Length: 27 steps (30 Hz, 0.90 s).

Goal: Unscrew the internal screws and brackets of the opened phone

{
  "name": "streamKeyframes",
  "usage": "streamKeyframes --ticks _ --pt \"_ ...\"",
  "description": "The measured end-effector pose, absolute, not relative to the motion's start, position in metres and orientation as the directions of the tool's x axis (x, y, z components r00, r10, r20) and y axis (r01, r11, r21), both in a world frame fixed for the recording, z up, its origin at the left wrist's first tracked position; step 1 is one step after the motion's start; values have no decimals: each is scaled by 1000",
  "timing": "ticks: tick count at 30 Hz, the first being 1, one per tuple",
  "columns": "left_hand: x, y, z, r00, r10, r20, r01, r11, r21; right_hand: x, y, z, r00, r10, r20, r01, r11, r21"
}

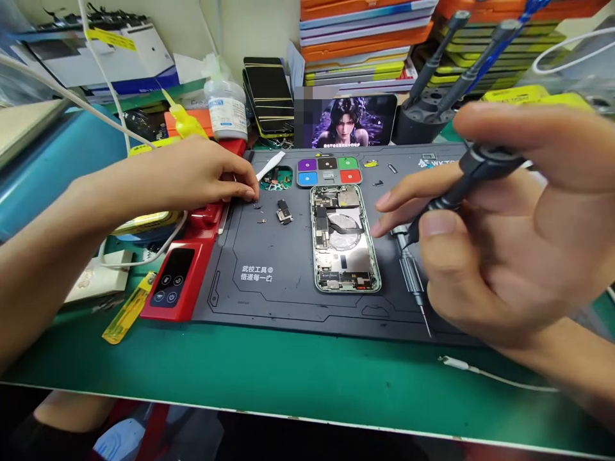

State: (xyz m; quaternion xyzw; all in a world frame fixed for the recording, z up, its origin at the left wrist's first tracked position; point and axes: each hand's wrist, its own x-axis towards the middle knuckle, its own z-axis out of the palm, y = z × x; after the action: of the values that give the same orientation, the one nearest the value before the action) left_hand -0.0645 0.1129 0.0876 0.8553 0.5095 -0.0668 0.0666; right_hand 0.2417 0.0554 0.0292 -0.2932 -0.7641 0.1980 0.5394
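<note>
My right hand point(519, 243) is raised close to the camera at the right and grips a dark grey screwdriver point(456, 182). The driver slants down to the left, and its thin end shows near my thumb. My left hand point(211, 173) rests at the left edge of the grey mat, thumb and fingers pressed together beside tiny parts; what they pinch, if anything, is hidden. Between my hands lies an opened phone point(343, 256) with its circuit boards and a round coil exposed. A small phone module point(284, 212) lies on the mat to its left.
A second screwdriver point(410, 275) lies right of the phone. Behind it are a coloured parts tray point(328, 180), a phone playing video point(355, 121) and a driver holder point(423, 121). A red device point(175, 282) borders the mat; a white cable point(500, 378) lies in front.
</note>
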Motion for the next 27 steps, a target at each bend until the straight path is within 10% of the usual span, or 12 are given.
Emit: streamKeyframes --ticks 7,15,27 --pt "-69 110 88 454 883 -120 891 -450 57 229 48 23 -224 668 710 263 743 -616" --pt "-31 56 79 652 707 274 745 -665 -55 231 53 20 -251 641 725 205 767 -607" --pt "-13 55 36 632 772 57 747 -628 220 225 49 17 -266 745 612 263 667 -697"
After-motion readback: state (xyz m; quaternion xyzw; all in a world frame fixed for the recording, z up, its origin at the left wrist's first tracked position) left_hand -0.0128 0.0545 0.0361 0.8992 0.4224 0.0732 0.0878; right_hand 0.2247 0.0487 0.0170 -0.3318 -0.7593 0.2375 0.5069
